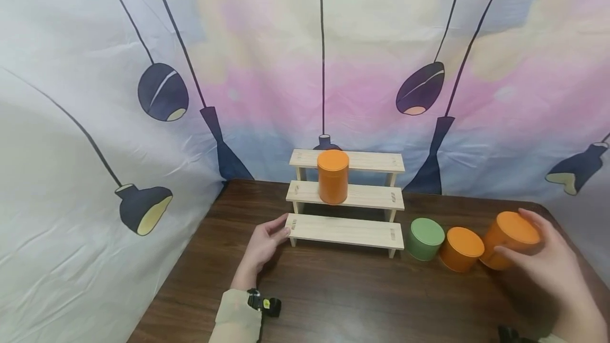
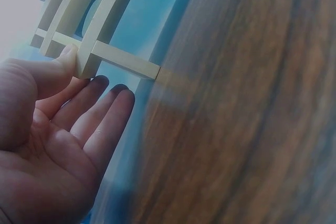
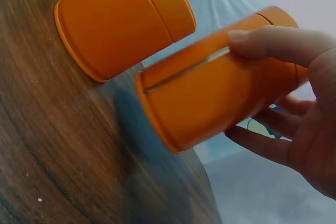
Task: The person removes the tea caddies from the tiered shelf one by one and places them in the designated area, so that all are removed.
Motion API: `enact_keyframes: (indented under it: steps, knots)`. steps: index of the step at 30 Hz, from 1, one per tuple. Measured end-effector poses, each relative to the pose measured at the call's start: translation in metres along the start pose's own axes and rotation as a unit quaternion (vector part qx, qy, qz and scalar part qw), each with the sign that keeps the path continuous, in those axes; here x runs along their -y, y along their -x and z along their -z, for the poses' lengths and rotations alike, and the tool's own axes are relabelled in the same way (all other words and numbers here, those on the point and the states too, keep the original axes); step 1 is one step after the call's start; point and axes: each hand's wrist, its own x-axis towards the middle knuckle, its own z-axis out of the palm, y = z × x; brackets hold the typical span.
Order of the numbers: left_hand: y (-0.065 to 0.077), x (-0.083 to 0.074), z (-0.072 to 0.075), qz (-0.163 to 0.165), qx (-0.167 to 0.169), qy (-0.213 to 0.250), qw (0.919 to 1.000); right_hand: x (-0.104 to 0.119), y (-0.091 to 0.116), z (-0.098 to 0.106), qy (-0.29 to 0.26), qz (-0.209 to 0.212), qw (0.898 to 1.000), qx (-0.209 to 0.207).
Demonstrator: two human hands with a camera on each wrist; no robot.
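Orange lidded canister (image 3: 205, 95) in right hand (image 1: 556, 266), perhaps seamed lengthwise

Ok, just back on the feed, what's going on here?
A person's right hand grips a tall orange canister at the far right, while the left hand holds the left end of the lowest shelf of a wooden stand. A second tall orange canister stands on the middle shelf. A green canister and a shorter orange canister stand on the table.
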Motion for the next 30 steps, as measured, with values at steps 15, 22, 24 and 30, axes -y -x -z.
enact_keyframes:
  steps: [15, 22, 24, 30]
  knots:
    - [0.000, 0.000, 0.000, 0.004, -0.001, -0.012, 0.9999, -0.008, -0.002, 0.000, 0.046, 0.018, 0.998, 0.049]
    - [0.000, 0.000, 0.000, -0.001, 0.000, -0.007, 1.0000, -0.013, -0.002, -0.001, 0.040, 0.015, 0.998, 0.047]
    - [-0.001, 0.001, 0.000, 0.001, 0.000, -0.006, 1.0000, -0.014, -0.002, 0.000, 0.039, 0.010, 0.998, 0.051]
    - [0.000, 0.000, 0.000, 0.003, 0.000, -0.006, 1.0000, -0.017, -0.001, 0.002, 0.016, -0.004, 0.997, 0.082]
